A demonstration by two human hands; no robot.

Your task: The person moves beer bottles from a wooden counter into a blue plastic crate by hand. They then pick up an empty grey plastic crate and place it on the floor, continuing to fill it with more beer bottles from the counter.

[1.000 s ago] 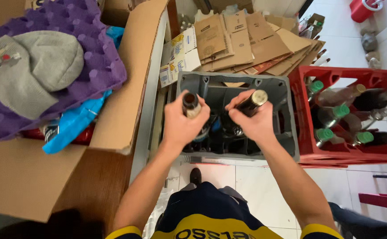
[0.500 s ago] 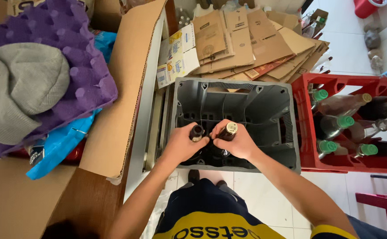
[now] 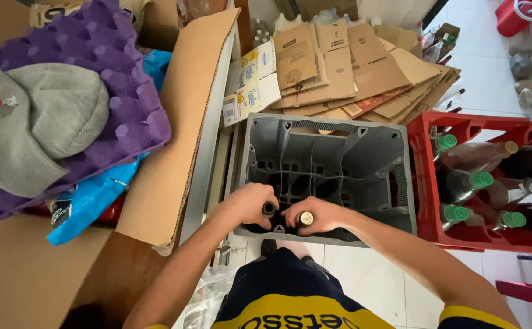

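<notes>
My left hand [image 3: 250, 204] and right hand [image 3: 314, 214] each clasp a dark bottle [image 3: 269, 209] neck, lowering both into the grey crate's [image 3: 330, 137] near row; most cells beyond look unfilled.

I see flattened brown cardboard boxes [image 3: 363, 67] piled at the top centre of the frame. At their left edge lies a flattened white carton with yellow and blue print [image 3: 250, 88]. A large open brown cardboard box [image 3: 174, 152] fills the left side. Lower left, a blue plastic wrapper [image 3: 92, 201] pokes out.
</notes>
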